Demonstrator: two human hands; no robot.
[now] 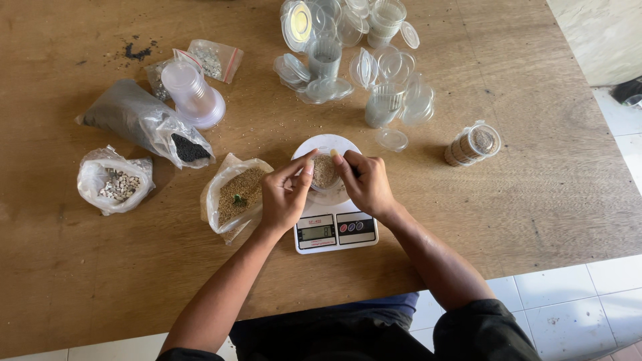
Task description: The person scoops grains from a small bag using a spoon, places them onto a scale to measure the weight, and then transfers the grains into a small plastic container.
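Now my left hand (284,197) and right hand (364,184) pinch the seed cup (325,172) on the scale (334,230) near the tabletop's front edge; best keep it level, centred.

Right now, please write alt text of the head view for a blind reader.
Two bare hands, left hand and right hand, hold a small clear plastic cup of tan grain on a white digital kitchen scale. Open plastic bags of seeds and empty clear cups lie on the brown wooden table.
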